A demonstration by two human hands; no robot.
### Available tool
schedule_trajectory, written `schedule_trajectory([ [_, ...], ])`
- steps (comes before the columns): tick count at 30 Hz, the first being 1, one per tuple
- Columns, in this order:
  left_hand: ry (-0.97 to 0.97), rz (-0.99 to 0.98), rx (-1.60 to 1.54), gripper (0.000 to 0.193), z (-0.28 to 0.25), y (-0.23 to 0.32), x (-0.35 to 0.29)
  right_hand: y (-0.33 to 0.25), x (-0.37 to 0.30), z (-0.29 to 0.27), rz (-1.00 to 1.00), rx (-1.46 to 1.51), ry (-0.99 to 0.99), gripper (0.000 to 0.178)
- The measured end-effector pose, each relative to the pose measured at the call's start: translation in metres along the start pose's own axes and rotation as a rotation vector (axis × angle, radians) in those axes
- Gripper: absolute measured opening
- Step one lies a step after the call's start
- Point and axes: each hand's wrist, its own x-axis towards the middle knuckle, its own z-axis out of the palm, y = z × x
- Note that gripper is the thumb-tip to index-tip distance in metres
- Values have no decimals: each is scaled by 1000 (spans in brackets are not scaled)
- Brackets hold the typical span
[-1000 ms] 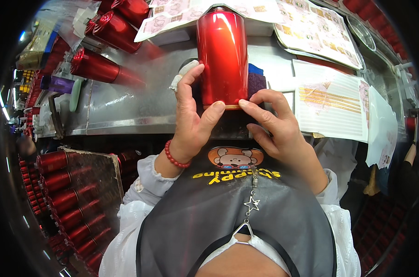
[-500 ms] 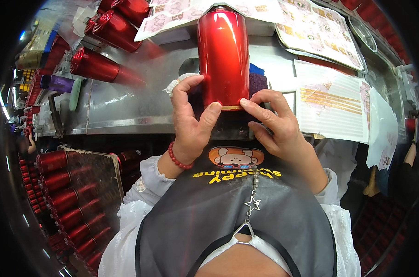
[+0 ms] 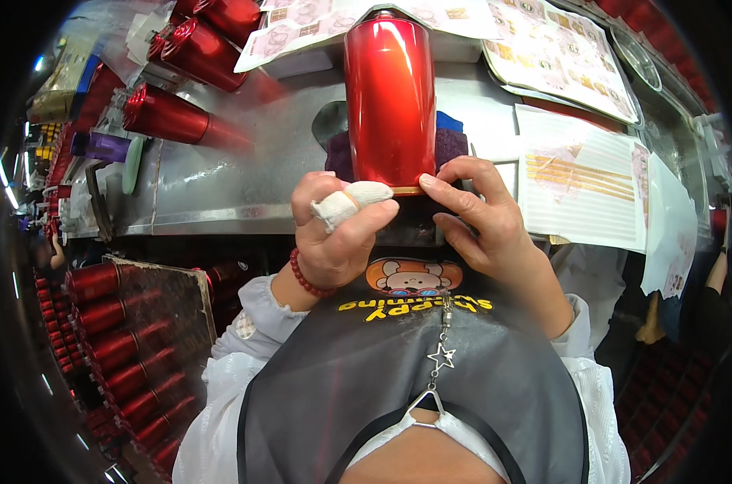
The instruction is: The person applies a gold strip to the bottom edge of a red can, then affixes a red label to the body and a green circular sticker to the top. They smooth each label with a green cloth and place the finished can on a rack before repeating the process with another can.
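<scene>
A glossy red metal cylinder (image 3: 390, 101) lies lengthwise ahead of me, its near end toward my body. Along its near rim runs a thin gold strip (image 3: 405, 191). My left hand (image 3: 338, 218) is closed just left of that rim, thumb and forefinger together at the strip's left part; whether they pinch anything is hidden. White cloth (image 3: 351, 203) wraps its forefinger, held by a band. My right hand (image 3: 483, 211) presses its index fingertip on the rim's right side, with the thumb apart below. Purple cloth (image 3: 453, 148) shows beneath the cylinder.
More red cylinders (image 3: 168, 113) lie at the back left, beside a purple object (image 3: 100, 146). Sheets with gold strips (image 3: 580, 173) and printed sheets (image 3: 555, 56) cover the right side of the metal table (image 3: 221, 189). A rack of red cylinders (image 3: 124, 347) stands lower left.
My left hand has moved from the cylinder's left side to its near rim, and its wrapped forefinger has bent down to meet the thumb. My right hand stays put.
</scene>
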Motion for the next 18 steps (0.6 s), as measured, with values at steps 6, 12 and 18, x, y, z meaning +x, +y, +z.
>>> schedule_trajectory([
  [6, -140, 279, 23, 30, 9, -5, 31, 4, -3, 1, 22, 37, -14, 60],
  [12, 35, -128, -114, 35, -3, -1, -12, 3, -1, -4, 66, 68, -62, 61],
  [18, -75, 34, -8, 36, -12, -12, -3, 4, 0, -5, 49, 68, -62, 60],
])
